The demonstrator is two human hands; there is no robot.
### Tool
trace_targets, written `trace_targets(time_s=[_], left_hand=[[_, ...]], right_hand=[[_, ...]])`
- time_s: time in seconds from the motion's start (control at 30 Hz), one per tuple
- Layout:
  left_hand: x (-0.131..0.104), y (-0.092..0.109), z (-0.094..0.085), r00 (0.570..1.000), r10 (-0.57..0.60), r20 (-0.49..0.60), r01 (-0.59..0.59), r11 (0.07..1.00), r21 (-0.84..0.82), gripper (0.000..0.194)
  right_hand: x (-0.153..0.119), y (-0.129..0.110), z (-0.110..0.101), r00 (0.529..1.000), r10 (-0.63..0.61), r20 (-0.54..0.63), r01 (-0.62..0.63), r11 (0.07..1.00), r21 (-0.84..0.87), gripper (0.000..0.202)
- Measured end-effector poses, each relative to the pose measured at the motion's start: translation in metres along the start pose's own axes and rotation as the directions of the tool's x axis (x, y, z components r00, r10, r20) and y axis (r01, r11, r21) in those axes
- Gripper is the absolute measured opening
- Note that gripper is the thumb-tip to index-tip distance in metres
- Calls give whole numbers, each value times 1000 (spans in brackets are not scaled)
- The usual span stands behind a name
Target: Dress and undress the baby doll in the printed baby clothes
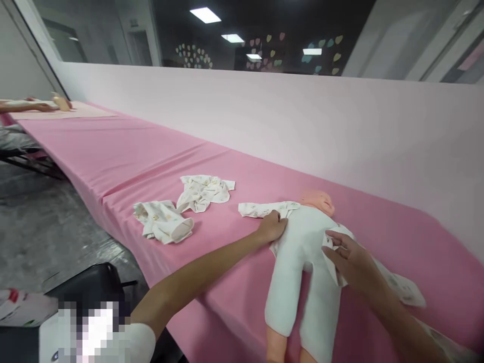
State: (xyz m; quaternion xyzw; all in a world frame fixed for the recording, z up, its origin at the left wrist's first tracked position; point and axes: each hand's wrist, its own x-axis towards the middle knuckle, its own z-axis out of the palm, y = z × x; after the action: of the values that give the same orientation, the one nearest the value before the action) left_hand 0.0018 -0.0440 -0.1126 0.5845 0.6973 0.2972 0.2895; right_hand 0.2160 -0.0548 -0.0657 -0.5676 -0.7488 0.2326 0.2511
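Observation:
A baby doll with a white cloth body lies on its back, head away from me and bare lower legs towards me. A white baby shirt with small prints lies under and around its torso, the left sleeve stretched out sideways. My left hand, fingers curled, grips the shirt's edge beside the doll's left-hand side in view. On the other side, my right hand pinches a front flap of the same shirt between thumb and fingers. The doll's chest is uncovered between the two hands.
Two more printed baby garments, one crumpled and one spread, lie left of the doll on the pink-covered table. A white wall borders the far side. Another person's arm reaches over the far left end. A black chair stands below.

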Motion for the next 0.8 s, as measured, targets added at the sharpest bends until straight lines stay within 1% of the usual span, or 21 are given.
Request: trace_targets(time_s=[0.07, 0.1, 0.17, 0.23, 0.3, 0.37, 0.4, 0.43, 0.47, 0.5, 0.53, 0.57, 0.6, 0.63, 0.67, 0.7, 0.73, 0.77, 0.8], left_hand=[[3, -3, 3, 1000, 23, -6, -23, 999, 39, 29], [3, -4, 4, 999, 33, -15, -32, 998, 57, 28], [0, -5, 4, 997, 51, -54, -46, 995, 87, 27], [-3, -3, 1, 991, 65, -116, -52, 992, 113, 27], [-8, 3, -6, 981, 80, -174, -57, 989, 135, 28], [-12, 15, -14, 969, 104, -223, -75, 988, 137, 30], [-14, 22, -19, 964, 119, -238, -92, 988, 124, 30], [-16, 30, -24, 963, 135, -235, -116, 989, 94, 31], [-19, 38, -28, 966, 149, -209, -144, 989, 42, 30], [-22, 46, -32, 974, 162, -157, -168, 986, -23, 28], [-25, 52, -36, 980, 179, -83, -186, 979, -80, 26], [-28, 58, -39, 980, 201, 4, -199, 974, -110, 24], [-31, 62, -42, 970, 225, 91, -215, 971, -105, 25], [-34, 65, -44, 954, 247, 170, -239, 969, -65, 25], [-37, 68, -45, 936, 261, 234, -270, 963, 6, 26], [-39, 70, -45, 923, 265, 280, -302, 948, 97, 26], [-40, 72, -44, 917, 261, 300, -326, 925, 192, 25], [-40, 74, -42, 922, 253, 292, -336, 898, 284, 25], [-39, 76, -39, 932, 248, 263, -335, 868, 367, 26]], right_hand=[[-9, -3, 1, 997, 51, 58, -53, 998, 22, 54], [-14, -3, 1, 995, 74, 59, -74, 997, 8, 54], [-22, -1, -2, 995, 103, 8, -103, 993, -64, 47], [-27, 1, -5, 993, 116, -34, -119, 984, -129, 32], [-29, -1, -7, 988, 124, -90, -135, 983, -128, 23], [-32, -6, -7, 980, 120, -161, -132, 989, -63, 22], [-35, -10, -5, 979, 107, -173, -114, 993, -30, 22], [-37, -14, -3, 985, 81, -151, -83, 996, -8, 22], [-40, -18, -1, 995, 40, -95, -40, 999, 0, 21], [-43, -21, 0, 1000, -18, -16, 18, 1000, -4, 19], [-45, -23, 1, 996, -74, 58, 75, 997, -15, 18], [-46, -24, 1, 989, -110, 100, 112, 993, -20, 19], [-45, -22, -1, 989, -115, 94, 118, 993, -20, 21], [-42, -18, -3, 995, -88, 48, 89, 996, -8, 25], [-36, -12, -7, 999, -28, -27, 28, 999, 22, 27], [-28, -5, -10, 993, 55, -102, -48, 997, 68, 30], [-18, 3, -14, 978, 139, -157, -122, 986, 114, 36], [-7, 10, -16, 961, 202, -188, -178, 974, 141, 42], [4, 16, -17, 954, 234, -188, -214, 969, 120, 49]])
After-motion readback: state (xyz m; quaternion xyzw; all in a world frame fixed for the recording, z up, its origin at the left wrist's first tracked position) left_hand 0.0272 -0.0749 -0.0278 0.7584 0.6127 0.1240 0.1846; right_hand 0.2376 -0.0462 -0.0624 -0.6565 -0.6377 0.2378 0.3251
